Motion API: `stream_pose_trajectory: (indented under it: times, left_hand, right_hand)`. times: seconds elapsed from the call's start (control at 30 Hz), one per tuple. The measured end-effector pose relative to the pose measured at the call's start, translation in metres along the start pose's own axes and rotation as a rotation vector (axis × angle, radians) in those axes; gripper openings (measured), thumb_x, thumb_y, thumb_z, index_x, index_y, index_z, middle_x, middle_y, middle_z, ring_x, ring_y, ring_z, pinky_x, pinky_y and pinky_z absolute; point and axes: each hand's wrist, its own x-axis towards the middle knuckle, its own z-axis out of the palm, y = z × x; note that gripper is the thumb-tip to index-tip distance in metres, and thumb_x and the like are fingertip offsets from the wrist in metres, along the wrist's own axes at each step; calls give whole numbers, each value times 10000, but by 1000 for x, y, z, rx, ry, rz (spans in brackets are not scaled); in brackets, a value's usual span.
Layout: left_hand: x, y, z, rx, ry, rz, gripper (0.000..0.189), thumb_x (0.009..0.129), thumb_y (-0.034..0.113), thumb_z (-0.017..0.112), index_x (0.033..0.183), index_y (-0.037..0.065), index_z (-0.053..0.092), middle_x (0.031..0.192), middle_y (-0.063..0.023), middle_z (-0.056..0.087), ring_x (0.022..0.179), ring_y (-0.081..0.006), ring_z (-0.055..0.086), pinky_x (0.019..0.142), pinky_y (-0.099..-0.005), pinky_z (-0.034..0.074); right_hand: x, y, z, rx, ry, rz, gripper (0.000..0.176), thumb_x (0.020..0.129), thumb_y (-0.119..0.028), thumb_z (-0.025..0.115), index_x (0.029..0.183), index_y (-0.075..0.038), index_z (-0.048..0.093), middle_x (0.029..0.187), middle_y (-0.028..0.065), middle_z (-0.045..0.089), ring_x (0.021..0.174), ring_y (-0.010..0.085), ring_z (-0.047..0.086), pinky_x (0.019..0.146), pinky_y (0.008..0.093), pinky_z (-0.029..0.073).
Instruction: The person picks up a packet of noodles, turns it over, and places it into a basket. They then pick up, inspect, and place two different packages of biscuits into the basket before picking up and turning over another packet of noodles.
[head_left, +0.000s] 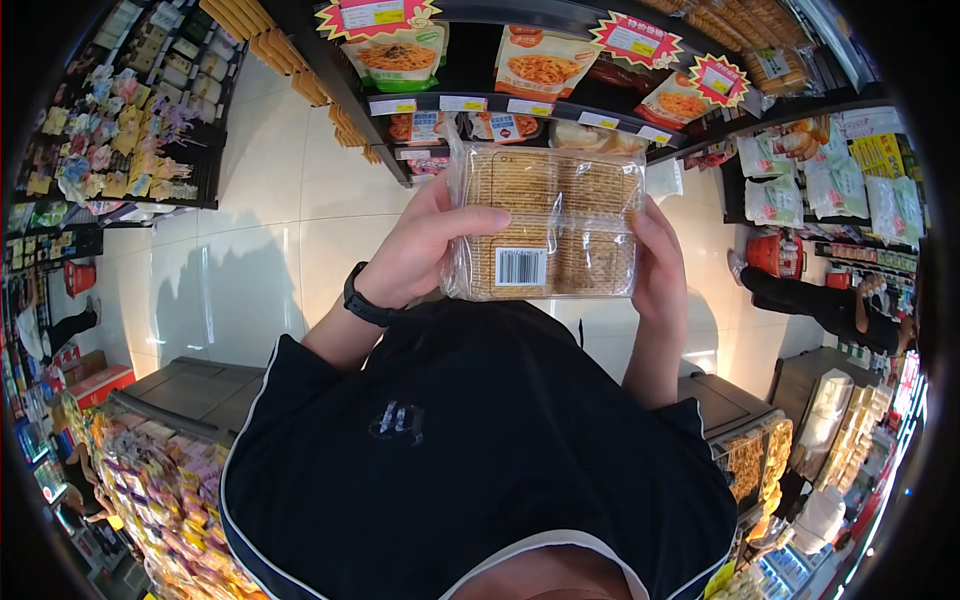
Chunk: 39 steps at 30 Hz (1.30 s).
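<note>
A clear plastic pack of tan crackers with a white barcode label is held up in front of me. My left hand, with a black watch on its wrist, grips the pack's left edge, thumb across its front. On the right edge, my right hand holds the pack with fingers along its side. The pack sits just below a dark shelf with white price tags.
Packs of noodles with red starburst price signs fill the shelf above. Racks of goods stand at the left and right. A person in dark clothes stands at the right. Snack displays lie low on both sides.
</note>
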Motion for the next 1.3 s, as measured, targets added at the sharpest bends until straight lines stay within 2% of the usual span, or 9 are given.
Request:
stream_pose_trajectory:
  times: [0.23,0.3,0.4,0.63,0.67,0.83,1.0,1.17,1.3]
  left_hand:
    - [18,-26,-14,491,75,327,609,777,-13,684,1324,-3,417,1214,-100,582,1107,-183,577,950,-317,464]
    - [28,-44,-25,833,95,520,627,763,13,714,1323,4,431,1203,-106,588,1098,-176,579,952,-315,459]
    - [29,-71,-44,1360,77,460,652,711,88,711,1319,62,476,1271,-121,564,1147,-228,573,983,-370,448]
    - [40,-170,-108,1972,-139,605,531,791,203,580,1302,132,456,1306,-136,483,1162,-428,486,902,-566,445]
    - [39,-178,-114,2005,-157,574,526,788,202,580,1295,133,458,1298,-136,483,1168,-427,479,902,-562,445]
    - [39,-235,-147,1924,-247,177,644,774,159,600,1376,103,380,1432,-164,364,1313,-440,331,1029,-549,344]
    - [20,-282,-211,1545,-14,-13,669,788,204,644,1380,60,368,1406,-190,374,1306,-425,329,1084,-507,283]
    - [-33,-331,-293,1455,453,-722,769,783,320,668,1405,62,297,1399,-228,357,1266,-509,325,965,-667,328]
    - [-83,-402,-333,1305,567,-1139,941,753,440,687,1460,63,194,1375,-266,350,1190,-478,421,871,-613,433]
  right_hand:
    - [35,55,-30,-179,195,111,348,956,-218,519,1236,-11,522,1047,47,609,1001,144,576,870,301,464]
    - [41,75,-36,-131,189,177,448,976,-350,467,1271,-14,471,1088,89,578,996,218,584,852,392,502]
    - [42,88,-30,65,68,378,623,965,-533,377,1284,0,420,1160,166,567,1031,320,598,856,518,520]
    - [68,196,-90,132,102,705,478,940,-356,508,1295,-41,450,1163,139,595,1039,311,609,826,507,535]
    - [69,193,-83,208,159,771,393,908,-194,559,1262,-41,484,1142,101,612,1013,242,621,851,436,537]
    - [76,252,-117,178,254,864,375,901,-148,561,1246,-15,497,1129,126,614,973,251,636,833,414,548]
    - [108,353,-167,36,322,753,333,849,-67,625,1166,6,554,1055,114,643,928,237,651,761,344,568]
    - [170,501,-245,-43,287,591,405,787,13,662,1170,-6,533,1072,113,629,958,228,634,806,359,540]
    - [223,596,-275,-139,244,582,495,754,52,661,1214,-18,491,1105,125,608,981,245,620,812,369,536]
